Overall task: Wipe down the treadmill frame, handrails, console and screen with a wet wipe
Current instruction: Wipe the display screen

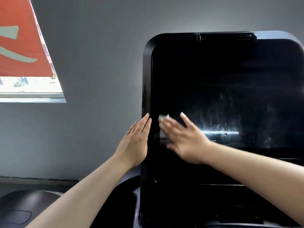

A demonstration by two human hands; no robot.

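Right hand [182,137], fingers flat, presses wet wipe [163,117] at screen [230,89] left edge; streaked glass lies rightward; left hand [136,140] flat, steadying frame [146,96].

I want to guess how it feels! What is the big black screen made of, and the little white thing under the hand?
The screen looks like glossy glass or hard plastic: it mirrors light and shows wet streaks. Its frame seems smooth dark plastic. The wet wipe under the right hand looks like thin, soft white cloth or paper, though blurred.
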